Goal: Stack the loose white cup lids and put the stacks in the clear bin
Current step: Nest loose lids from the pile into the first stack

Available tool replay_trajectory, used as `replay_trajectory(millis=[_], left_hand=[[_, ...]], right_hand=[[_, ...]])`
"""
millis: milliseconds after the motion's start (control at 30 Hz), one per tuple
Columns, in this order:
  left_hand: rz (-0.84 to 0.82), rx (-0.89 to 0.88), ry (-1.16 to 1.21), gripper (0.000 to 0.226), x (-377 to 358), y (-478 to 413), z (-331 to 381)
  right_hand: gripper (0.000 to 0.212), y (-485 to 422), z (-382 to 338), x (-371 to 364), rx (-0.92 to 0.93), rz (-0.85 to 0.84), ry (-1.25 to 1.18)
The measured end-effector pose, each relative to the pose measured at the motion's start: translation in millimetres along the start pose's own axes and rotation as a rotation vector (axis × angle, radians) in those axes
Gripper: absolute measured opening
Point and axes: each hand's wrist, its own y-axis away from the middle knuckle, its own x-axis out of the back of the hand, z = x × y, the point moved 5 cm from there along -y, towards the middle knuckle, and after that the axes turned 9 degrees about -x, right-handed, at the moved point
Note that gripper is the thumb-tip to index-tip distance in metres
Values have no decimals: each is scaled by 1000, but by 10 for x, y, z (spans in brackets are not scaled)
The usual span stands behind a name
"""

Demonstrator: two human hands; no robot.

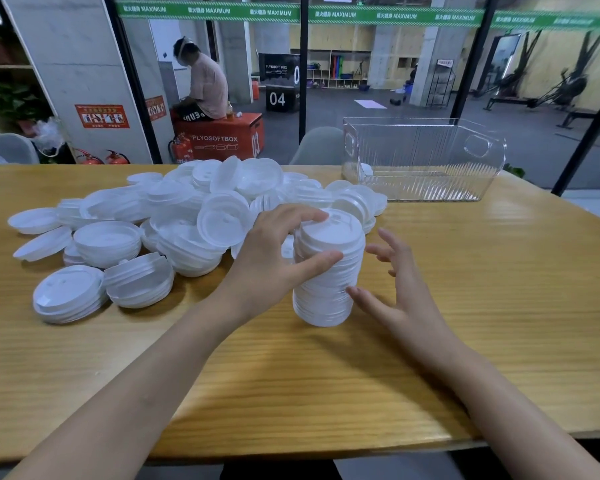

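A tall stack of white cup lids [326, 285] stands on the wooden table [326, 375] in the middle. My left hand [274, 258] grips its upper part, fingers over the top lid and thumb across the side. Just to the right of the stack, my right hand [395, 289] is spread open, its fingers apart from the stack, the thumb close to its lower side. A large pile of loose white lids [194, 216] covers the table's left and middle back. The clear bin [423, 157] stands at the back right, with a white lid or two visible in its left corner.
Short partial stacks of lids [70, 294] lie at the front left of the pile. A grey chair back [321, 145] rises behind the table beside the bin. Beyond a glass wall, a person sits on a red box. The table's right edge runs near the bin.
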Motion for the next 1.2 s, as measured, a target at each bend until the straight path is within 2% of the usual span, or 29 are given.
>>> replay_trajectory(millis=[100, 167, 333, 733, 900, 933, 1000, 1067, 1133, 1200], left_hand=[[-5, -27, 8, 56, -1, 7, 2], [-13, -36, 19, 60, 4, 6, 1], [-41, -40, 25, 61, 14, -9, -76], [11, 8, -36, 57, 331, -163, -566], [40, -2, -20, 60, 293, -139, -584], [57, -15, -21, 61, 290, -131, -583], [95, -25, -15, 62, 294, -115, -600], [116, -17, -5, 63, 304, -101, -631], [121, -24, -14, 63, 315, -83, -661], [120, -40, -27, 62, 325, -61, -684]], right_hand=[[115, -31, 64, -90, -106, -131, 44], [120, -77, 51, -157, -102, -190, 177], [102, -206, -34, -239, -87, -227, 323], [93, -761, -129, -719, -67, -271, 351], [89, -887, -55, -491, -56, -391, 424], [84, -952, -52, -383, -51, -351, 361], [58, -1120, -11, -144, -43, -177, 195], [40, -1283, 61, 51, -55, 31, 185], [43, -1428, 157, 121, -77, 132, 280], [50, -1523, 262, 108, -149, 132, 326]])
